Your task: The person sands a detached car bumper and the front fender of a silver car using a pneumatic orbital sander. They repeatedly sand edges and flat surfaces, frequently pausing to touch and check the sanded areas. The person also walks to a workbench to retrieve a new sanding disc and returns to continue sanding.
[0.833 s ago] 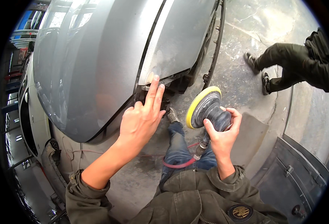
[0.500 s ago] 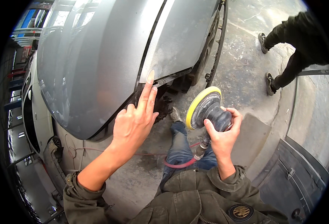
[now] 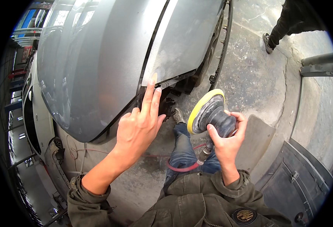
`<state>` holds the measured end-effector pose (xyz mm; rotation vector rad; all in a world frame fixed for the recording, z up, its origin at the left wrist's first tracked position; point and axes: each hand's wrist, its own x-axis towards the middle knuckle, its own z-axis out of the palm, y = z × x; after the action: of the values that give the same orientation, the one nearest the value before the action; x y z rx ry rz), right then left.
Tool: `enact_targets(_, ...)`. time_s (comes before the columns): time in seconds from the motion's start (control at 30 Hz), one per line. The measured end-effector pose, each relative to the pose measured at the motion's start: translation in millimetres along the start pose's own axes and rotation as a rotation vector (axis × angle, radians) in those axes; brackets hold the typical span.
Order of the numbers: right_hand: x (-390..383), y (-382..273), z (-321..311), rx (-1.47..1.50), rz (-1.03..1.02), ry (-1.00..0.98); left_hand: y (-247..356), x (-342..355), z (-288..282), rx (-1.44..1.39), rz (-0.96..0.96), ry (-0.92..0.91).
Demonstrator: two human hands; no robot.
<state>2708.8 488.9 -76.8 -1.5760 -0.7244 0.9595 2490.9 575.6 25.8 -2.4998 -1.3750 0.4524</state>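
My left hand (image 3: 134,130) reaches up with its index and middle fingers stretched out and the ring and little fingers curled. The index fingertip touches the corner of the grey fender panel (image 3: 185,41), which has a dull, whitish sanded area. Beside that panel, across a dark gap, lies the glossy grey hood (image 3: 90,68). My right hand (image 3: 228,145) grips a black air sander (image 3: 221,123). The sander is tilted, its yellow-edged round pad (image 3: 196,109) turned toward the car and apart from it. A pinkish-red hose (image 3: 181,168) runs from the sander's metal fitting.
A person's dark-trousered leg (image 3: 281,28) stands at the far right on the concrete floor (image 3: 249,68). A long black trim strip (image 3: 224,49) curves beside the fender. Grey panels (image 3: 287,178) lie at the lower right. A white car (image 3: 41,113) stands at the left.
The other person has moved off toward the upper right, uncovering a grey beam. My left hand has shifted very slightly down and right, fingertip still at the fender corner. The sander is nearly still.
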Motion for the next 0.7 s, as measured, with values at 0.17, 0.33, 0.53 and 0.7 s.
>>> enact_targets(0.17,-1,0,4,-0.024,-0.005,-0.021,-3,16,-1,0.069,0.053,0.002)
enact_targets(0.33,-3,0,7,0.028,0.028,-0.003,-15,6,-11,0.133,0.082,-0.065)
enact_targets(0.53,-7,1,8,0.024,0.028,0.011,-44,28,-13,0.209,0.246,-0.110)
enact_targets(0.7,-11,1,8,0.088,0.087,0.029,-67,70,-21,0.118,0.274,0.041)
